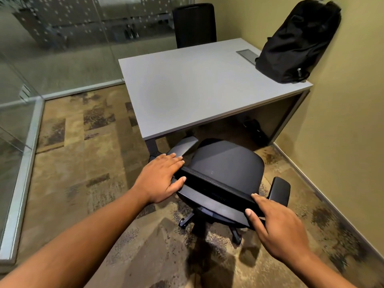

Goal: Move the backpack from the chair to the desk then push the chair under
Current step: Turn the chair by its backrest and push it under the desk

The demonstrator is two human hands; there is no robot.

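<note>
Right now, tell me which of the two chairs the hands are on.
The near chair, in front of the desk. The left hand and right hand grip its backrest top. The other chair stands untouched behind the desk.

We see a backpack point(297, 42) of soft black cloth, matt and creased, with a small shiny metal fitting low on its side. The surface point(187, 88) under it looks like smooth pale grey laminate with a dull sheen, set on matt grey metal legs; a brushed metal hatch point(248, 56) is let into it. The chair point(226, 165) has a seat of matt dark fabric, a backrest edged in fine black mesh, and smooth semi-gloss plastic armrests. The carpet point(83, 163) is rough, mottled pile. The partition point(62, 38) is glossy, reflective glass in satin metal frames.
</note>
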